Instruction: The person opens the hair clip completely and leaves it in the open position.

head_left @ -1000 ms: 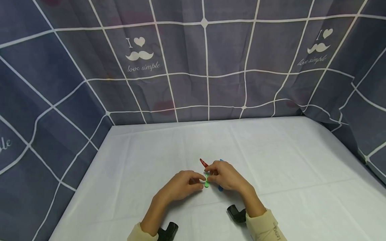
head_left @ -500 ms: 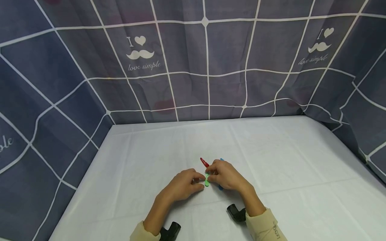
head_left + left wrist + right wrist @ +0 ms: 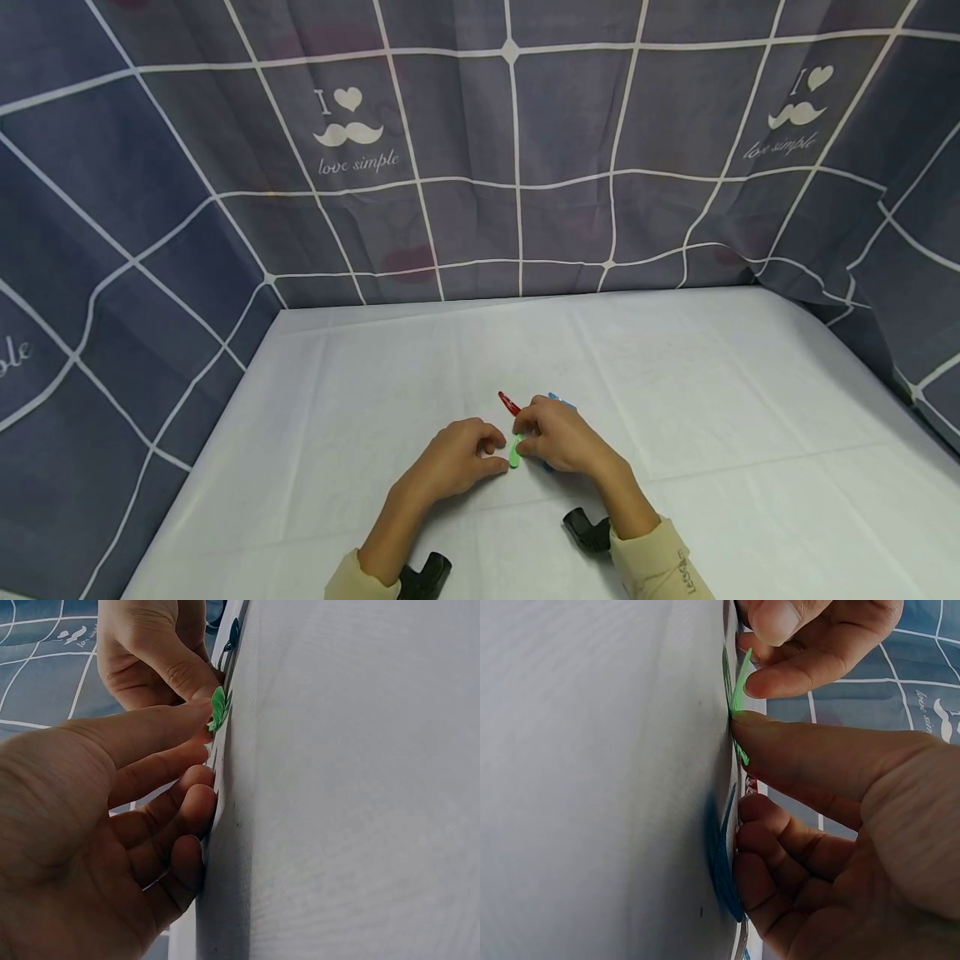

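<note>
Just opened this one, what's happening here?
A person's right hand pinches a small green clip at the white cloth. The left hand is close beside that clip; whether it touches is hard to tell. A red clip lies just beyond, and a blue clip is beside the right hand's fingers.

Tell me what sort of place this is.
Probably an indoor tabletop booth, perhaps set up for filming: a white-covered table, dark gridded fabric hanging behind it and along both sides, and two black wrist-worn devices.
</note>
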The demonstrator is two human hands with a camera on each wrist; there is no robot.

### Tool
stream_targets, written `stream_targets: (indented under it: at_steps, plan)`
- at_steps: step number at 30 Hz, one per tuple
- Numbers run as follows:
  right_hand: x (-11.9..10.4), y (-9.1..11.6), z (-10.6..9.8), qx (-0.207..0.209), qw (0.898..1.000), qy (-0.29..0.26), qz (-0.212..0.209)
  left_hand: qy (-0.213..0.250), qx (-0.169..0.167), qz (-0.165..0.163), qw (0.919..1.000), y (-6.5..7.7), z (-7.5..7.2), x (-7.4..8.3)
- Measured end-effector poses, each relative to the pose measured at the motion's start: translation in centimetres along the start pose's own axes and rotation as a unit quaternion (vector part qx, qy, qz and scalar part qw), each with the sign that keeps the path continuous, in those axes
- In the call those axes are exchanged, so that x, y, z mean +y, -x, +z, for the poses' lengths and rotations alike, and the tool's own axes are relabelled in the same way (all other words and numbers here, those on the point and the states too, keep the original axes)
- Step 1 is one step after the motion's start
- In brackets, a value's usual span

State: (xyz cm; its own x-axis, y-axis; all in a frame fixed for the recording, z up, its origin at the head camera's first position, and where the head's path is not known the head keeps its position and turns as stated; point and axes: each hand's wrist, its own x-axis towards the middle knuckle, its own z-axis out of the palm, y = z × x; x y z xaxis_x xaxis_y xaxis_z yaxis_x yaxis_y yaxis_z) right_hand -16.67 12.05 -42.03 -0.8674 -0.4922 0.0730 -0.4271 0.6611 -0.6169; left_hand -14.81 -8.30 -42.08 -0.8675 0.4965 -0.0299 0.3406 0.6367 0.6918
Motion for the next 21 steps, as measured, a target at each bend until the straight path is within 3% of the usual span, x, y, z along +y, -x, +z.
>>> stream_targets:
  at_steps: [15, 21]
  plan:
    - [-0.5, 0.06, 0.23, 0.004, 1.0, 0.012, 0.024, -0.017, 0.019, 0.002, 0.9997, 0.01, 0.11, -0.12]
    - [-0.45, 0.27, 0.03, -0.001, 1.0, 0.007, 0.013, -0.029, 0.032, 0.011, 0.999, 0.04, 0.1, -0.23]
